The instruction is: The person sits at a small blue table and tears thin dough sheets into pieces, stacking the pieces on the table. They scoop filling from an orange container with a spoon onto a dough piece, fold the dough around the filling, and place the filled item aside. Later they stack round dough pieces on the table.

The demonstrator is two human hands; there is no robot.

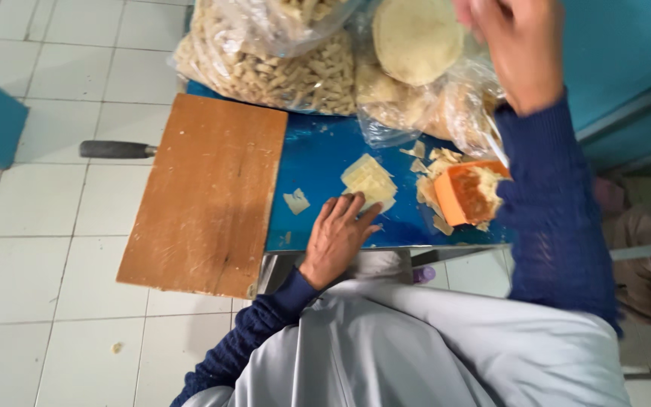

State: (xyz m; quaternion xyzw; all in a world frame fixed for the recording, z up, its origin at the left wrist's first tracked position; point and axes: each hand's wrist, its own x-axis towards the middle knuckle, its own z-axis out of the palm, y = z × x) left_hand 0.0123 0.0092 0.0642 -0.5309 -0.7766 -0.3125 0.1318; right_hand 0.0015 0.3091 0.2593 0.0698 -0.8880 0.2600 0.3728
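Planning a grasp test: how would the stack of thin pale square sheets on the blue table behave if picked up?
The stack of thin pale square sheets probably flops and feels light: the sheets look very thin. Likely fragile; torn pale scraps lie nearby. Pushed, the layers may slide apart, since the edges already sit uneven by the left hand.

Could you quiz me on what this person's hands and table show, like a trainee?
1. True or false: the left hand rests on the blue table beside the pale dough sheets.
2. Which thing lies nearest the wooden board: A the orange tub, B the black-handled tool, C the round flat dough?
3. Where is the right hand?

Key: 1 true. 2 B. 3 Raised by the plastic bags, blurred.
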